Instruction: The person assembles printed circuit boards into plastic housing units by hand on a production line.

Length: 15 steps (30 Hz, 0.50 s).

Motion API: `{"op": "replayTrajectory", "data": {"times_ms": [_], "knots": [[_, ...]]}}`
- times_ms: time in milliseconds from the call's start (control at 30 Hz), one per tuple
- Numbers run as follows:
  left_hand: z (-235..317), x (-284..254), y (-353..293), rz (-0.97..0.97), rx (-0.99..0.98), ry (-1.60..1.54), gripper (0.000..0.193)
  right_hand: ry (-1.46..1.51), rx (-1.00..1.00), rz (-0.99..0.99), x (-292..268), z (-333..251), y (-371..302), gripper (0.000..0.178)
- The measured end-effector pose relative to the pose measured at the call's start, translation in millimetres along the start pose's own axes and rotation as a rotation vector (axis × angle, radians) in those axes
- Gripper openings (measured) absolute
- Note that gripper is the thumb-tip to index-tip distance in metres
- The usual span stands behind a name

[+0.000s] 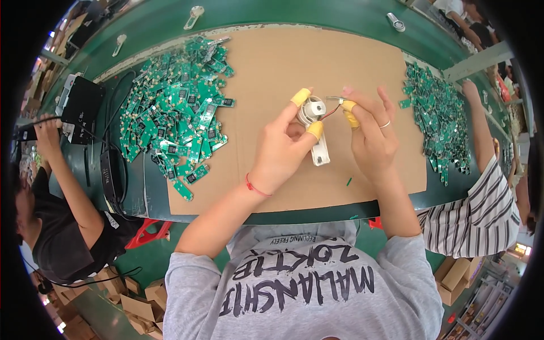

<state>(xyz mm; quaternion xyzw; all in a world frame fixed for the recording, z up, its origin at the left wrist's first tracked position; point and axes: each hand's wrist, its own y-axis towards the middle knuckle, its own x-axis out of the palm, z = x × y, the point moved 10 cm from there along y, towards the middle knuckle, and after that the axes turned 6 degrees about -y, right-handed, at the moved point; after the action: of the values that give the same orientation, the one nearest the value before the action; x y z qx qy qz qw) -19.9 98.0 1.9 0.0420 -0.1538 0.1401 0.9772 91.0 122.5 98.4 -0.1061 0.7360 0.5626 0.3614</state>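
My left hand point(277, 141) grasps a white plastic housing point(321, 152) between yellow-covered thumb and fingers, holding it above the middle of a brown cardboard sheet point(266, 62) on the dark green desk point(156, 198). The housing has a ring-shaped head and a straight handle pointing toward the desk's near edge; a white round part point(315, 108) sits within the ring. From the head, thin red and dark wires point(332, 111) run to my right hand point(371, 127), which pinches them near their end, beside a small thin piece point(334, 98) too small to make out. Toward the desk's left edge, a large heap of green circuit boards point(187, 102) spills over the cardboard's left edge; another heap of boards point(439, 124) lies along the right edge. Near the far left corner stands a black box point(85, 102). Open cardboard boxes point(139, 309) stand on the floor beyond the desk's near left corner; I cannot tell their contents.
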Motion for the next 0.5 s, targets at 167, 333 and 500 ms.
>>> {"op": "replayTrajectory", "data": {"times_ms": [167, 333, 500], "knots": [[41, -10, -3, 0.123, 0.325, 0.513, 0.051, 0.231, 0.228, -0.319, 19, 28, -4, 0.017], [40, 8, -4, -0.032, 0.339, 0.464, 0.053, 1.157, 0.697, -0.729, 50, 27, -34, 0.018], [19, 1, 2, -0.025, 0.191, 0.249, 0.053, 0.653, 0.352, -0.452, 31, 28, -9, 0.023]]}}
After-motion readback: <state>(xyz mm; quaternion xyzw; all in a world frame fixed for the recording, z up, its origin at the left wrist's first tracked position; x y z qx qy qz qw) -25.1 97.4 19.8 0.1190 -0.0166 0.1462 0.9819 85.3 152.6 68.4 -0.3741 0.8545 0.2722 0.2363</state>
